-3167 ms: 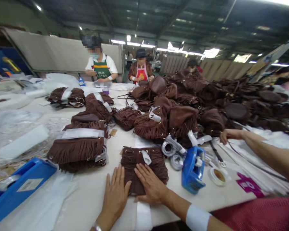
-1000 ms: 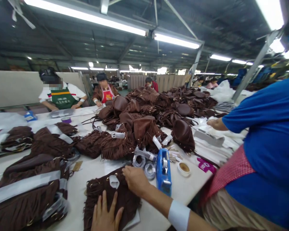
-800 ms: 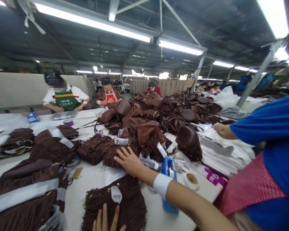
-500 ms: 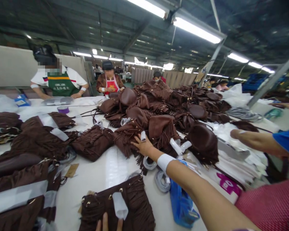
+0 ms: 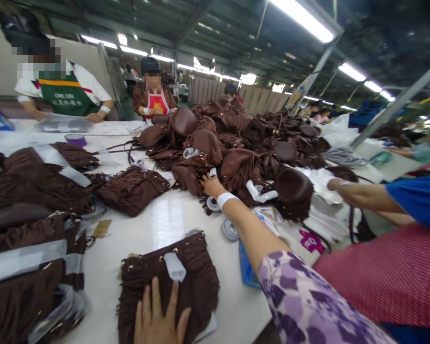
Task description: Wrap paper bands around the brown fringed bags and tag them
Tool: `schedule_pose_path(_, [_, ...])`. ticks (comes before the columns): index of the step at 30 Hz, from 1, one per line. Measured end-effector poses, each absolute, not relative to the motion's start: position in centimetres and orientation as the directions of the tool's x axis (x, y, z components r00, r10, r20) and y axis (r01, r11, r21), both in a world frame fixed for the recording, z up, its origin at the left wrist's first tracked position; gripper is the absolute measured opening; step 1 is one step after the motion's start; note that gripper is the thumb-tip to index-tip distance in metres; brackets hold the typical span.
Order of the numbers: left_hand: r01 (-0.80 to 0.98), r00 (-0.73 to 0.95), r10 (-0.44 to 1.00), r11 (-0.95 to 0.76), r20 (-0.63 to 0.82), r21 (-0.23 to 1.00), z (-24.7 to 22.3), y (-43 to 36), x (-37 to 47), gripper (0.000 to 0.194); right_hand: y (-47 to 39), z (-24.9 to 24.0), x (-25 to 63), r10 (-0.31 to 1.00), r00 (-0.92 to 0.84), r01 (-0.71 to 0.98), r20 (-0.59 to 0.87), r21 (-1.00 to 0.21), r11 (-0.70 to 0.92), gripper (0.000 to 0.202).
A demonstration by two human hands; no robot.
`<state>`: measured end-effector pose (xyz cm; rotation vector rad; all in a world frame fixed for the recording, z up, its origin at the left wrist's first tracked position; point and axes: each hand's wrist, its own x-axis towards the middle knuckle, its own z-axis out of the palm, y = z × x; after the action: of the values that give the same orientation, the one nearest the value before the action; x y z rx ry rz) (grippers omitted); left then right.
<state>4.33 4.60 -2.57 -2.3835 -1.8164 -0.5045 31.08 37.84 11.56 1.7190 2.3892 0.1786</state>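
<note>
By the white tabletop's [image 5: 105, 279] near edge, the left hand [image 5: 159, 317] lay spread on one dark-brown fringed suede bag [image 5: 198, 282]. Farther in, the right hand [image 5: 211, 186] touched one brown fringed bag [image 5: 187, 179], its grip unclear. Beyond lay one purple tape roll [image 5: 76, 140].

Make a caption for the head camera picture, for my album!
Left hand flat on a fringed brown bag, right hand stretched out at the bag heap.

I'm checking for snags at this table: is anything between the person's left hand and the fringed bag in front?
Nothing visible: the left hand lies spread directly on the fringed bag. The white wrap on that bag sits just ahead of the hand, not visibly beneath it.
</note>
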Motion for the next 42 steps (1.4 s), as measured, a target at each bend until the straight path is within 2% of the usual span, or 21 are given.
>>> schedule_pose_path(5, [0.938, 0.252, 0.915, -0.311, 0.316, 0.152, -0.2, 4.0, 4.5, 0.059, 30.6, 13.4, 28.9, 0.936, -0.347, 0.932, -0.054, 0.091, 0.351, 0.060])
schedule_pose_path(9, [0.949, 0.245, 0.926, -0.291, 0.289, 0.126, 0.9, 3.5, 5.0, 0.059, 19.3, 12.2, 28.6, 0.930, -0.368, 0.923, -0.003, -0.124, 0.365, 0.048])
schedule_pose_path(11, [0.949, 0.247, 0.928, -0.289, 0.279, 0.122, 1.3, 3.3, 5.0, 0.059, 13.3, 10.3, 28.5, 0.961, -0.275, 0.934, 0.002, -0.238, 0.268, 0.042])
schedule_pose_path(15, [0.945, 0.268, 0.921, -0.308, 0.282, 0.107, 1.7, 3.0, 5.1, 0.058, 5.8, 5.8, 27.7, 0.999, -0.021, 0.905, -0.038, -0.425, 0.003, 0.046])
schedule_pose_path(18, [0.946, 0.281, 0.917, -0.315, 0.283, 0.081, 2.1, 2.8, 5.1, 0.057, 5.4, 3.5, 26.9, 0.992, 0.087, 0.835, -0.090, -0.537, -0.122, 0.034])
schedule_pose_path(20, [0.944, 0.293, 0.912, -0.324, 0.286, 0.065, 2.3, 2.7, 5.2, 0.056, 6.3, 2.9, 26.6, 0.988, 0.106, 0.786, -0.117, -0.599, -0.155, 0.025])
schedule_pose_path(23, [0.940, 0.310, 0.905, -0.338, 0.292, 0.051, 2.4, 2.7, 5.2, 0.056, 7.1, 2.9, 26.8, 0.986, 0.116, 0.727, -0.124, -0.665, -0.169, 0.022])
schedule_pose_path(26, [0.940, 0.312, 0.906, -0.338, 0.285, 0.045, 2.4, 2.7, 5.2, 0.056, 6.1, 3.2, 27.9, 0.986, 0.126, 0.686, -0.108, -0.709, -0.166, 0.027])
schedule_pose_path(28, [0.942, 0.307, 0.911, -0.333, 0.276, 0.050, 2.4, 2.8, 5.3, 0.056, 4.7, 3.4, 28.7, 0.989, 0.117, 0.659, -0.094, -0.738, -0.148, 0.039])
schedule_pose_path(31, [0.938, 0.313, 0.911, -0.340, 0.267, 0.062, 2.5, 2.8, 5.3, 0.055, 2.5, 3.7, 29.2, 0.997, -0.041, 0.654, -0.059, -0.756, -0.018, 0.075])
schedule_pose_path(33, [0.934, 0.325, 0.909, -0.352, 0.261, 0.066, 2.6, 2.9, 5.3, 0.055, 1.8, 4.0, 29.1, 0.985, -0.174, 0.717, -0.017, -0.687, 0.115, 0.083])
schedule_pose_path(35, [0.934, 0.323, 0.910, -0.351, 0.259, 0.071, 2.7, 2.9, 5.3, 0.055, 1.8, 4.4, 28.8, 0.976, -0.218, 0.782, 0.014, -0.595, 0.184, 0.063])
schedule_pose_path(37, [0.934, 0.316, 0.912, -0.347, 0.261, 0.082, 2.8, 2.9, 5.4, 0.056, 1.9, 4.8, 28.4, 0.983, -0.179, 0.817, 0.032, -0.552, 0.166, 0.038])
schedule_pose_path(42, [0.918, 0.351, 0.899, -0.386, 0.263, 0.095, 2.5, 3.1, 5.2, 0.055, 0.0, 5.4, 26.3, 0.982, -0.178, 0.841, 0.069, -0.507, 0.188, 0.018])
